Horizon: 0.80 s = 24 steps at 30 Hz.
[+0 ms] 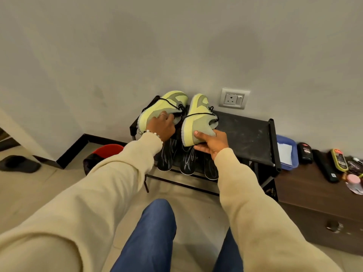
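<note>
Nearest the camera, the person's knees in blue jeans (155, 232) point toward a black shoe rack (247, 134), and two beige sleeves (110, 185) reach forward over them. The left hand (162, 127), wearing a ring and a bead bracelet, grips the heel of the left sneaker (157, 108), its fingers curled over the collar. The right hand (211, 143) grips the heel of the right sneaker (196, 118), thumb on the side and fingers under the sole.

Both lime-and-olive sneakers, laced in black, are at the left end of the rack's top shelf, side by side, toes toward the wall and heels out past the front edge. Whether the soles rest on the shelf cannot be told.

Black shoes (187, 160) sit on the shelf beneath. A red bin (110, 150) stands left of the rack, with a black slipper (18, 163) farther left. To the right, a blue tub (288, 152) sits on a wooden cabinet (314, 195). A wall socket (233, 99) is behind the rack.
</note>
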Tool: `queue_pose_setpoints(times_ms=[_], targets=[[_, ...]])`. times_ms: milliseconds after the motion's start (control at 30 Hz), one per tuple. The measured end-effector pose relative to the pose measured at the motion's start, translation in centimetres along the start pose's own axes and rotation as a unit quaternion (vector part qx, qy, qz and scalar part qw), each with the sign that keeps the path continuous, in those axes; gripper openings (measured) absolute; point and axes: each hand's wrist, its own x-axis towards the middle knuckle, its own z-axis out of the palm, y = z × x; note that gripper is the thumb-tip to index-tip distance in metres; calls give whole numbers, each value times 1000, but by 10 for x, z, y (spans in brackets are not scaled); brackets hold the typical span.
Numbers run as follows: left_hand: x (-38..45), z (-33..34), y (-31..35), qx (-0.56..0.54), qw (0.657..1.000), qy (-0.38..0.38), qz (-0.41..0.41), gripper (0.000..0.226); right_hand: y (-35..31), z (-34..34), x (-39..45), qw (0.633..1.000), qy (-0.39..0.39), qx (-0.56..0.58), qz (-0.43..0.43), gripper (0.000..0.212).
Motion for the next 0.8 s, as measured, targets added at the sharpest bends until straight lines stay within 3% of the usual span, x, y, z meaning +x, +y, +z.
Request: queue_pose_setpoints(times_ms=[133, 300, 400, 600, 800], targets=[[-4, -8, -9, 10, 1000, -15, 1, 62, -11, 0, -11, 990, 41, -122, -56, 53], [-37, -23, -38, -27, 998, -44, -22, 33, -10, 7, -30, 937, 94, -303, -148, 64], [-71, -17, -54, -131, 990, -35, -44, 38, -10, 19, -49, 911, 94, -348, -202, 56], [-178, 36, -60, -280, 942, 32, -183, 35, 5, 73, -98, 873, 2, -399, -279, 38], [-286, 105, -57, -294, 891, 58, -341, 29, 56, 144, -124, 838, -142, -447, -277, 31]])
